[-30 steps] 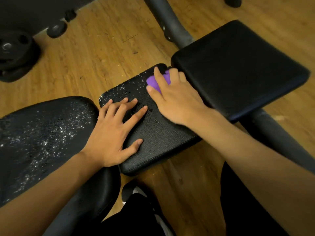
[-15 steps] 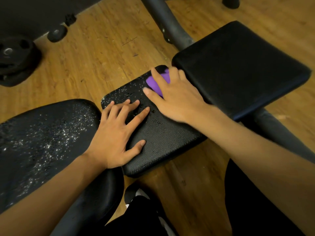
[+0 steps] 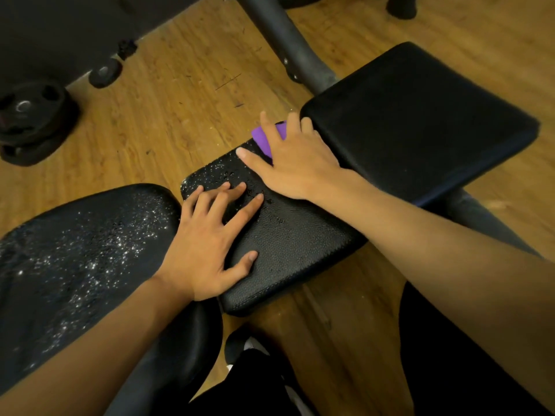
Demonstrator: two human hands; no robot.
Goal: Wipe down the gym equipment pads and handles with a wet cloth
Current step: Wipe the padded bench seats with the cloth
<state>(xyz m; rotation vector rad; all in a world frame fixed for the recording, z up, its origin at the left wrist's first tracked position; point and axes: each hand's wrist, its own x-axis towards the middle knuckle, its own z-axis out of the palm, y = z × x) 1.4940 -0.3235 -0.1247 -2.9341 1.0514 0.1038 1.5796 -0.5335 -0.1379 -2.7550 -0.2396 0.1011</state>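
Observation:
A small black pad [image 3: 288,247] sits in the middle, beaded with water drops near its far corner. My right hand [image 3: 294,163] presses a purple cloth [image 3: 265,139] flat onto the pad's far end; most of the cloth is hidden under the fingers. My left hand [image 3: 207,238] lies flat on the pad's near left side, fingers spread, holding nothing. A large rounded pad [image 3: 72,256] at the left is speckled with droplets. A bigger square pad [image 3: 420,121] stands to the right, looking dry.
A grey steel frame tube [image 3: 282,43] runs from the top down under the square pad. Black weight plates [image 3: 33,121] lie on the wooden floor [image 3: 168,109] at the far left. My dark-trousered legs and a shoe [image 3: 246,346] show at the bottom.
My right hand has slid the purple cloth a little farther toward the pad's far corner. My left hand has stayed flat on the pad.

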